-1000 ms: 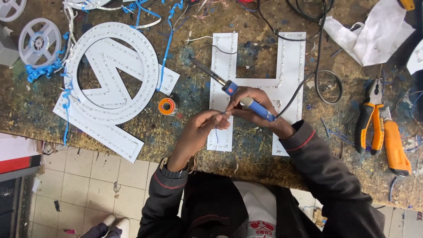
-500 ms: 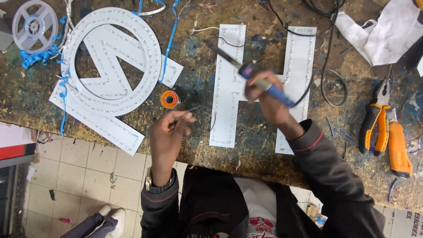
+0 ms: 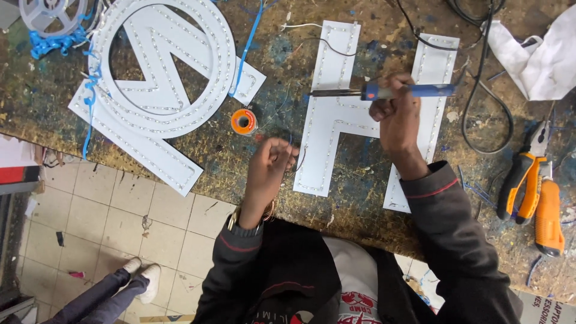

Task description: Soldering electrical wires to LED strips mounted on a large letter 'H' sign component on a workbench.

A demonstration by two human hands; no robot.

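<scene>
The right hand [image 3: 397, 114] grips a blue soldering iron [image 3: 384, 92] level over the white letter panel [image 3: 336, 114]; the left hand [image 3: 271, 163], just beside the panel's lower left, pinches a thin wire [image 3: 300, 157]; an orange spool [image 3: 243, 121] lies near.

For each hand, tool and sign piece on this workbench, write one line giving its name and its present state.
Right hand: closed around the soldering iron.
Soldering iron: held level above the H-shaped sign letter, tip pointing left.
Left hand: fingers pinched on a thin wire.
H-shaped sign letter: lying flat.
Round sign piece: flat, stacked on a white strip.
Orange solder spool: standing on end.
Orange pliers: lying unused.
</scene>
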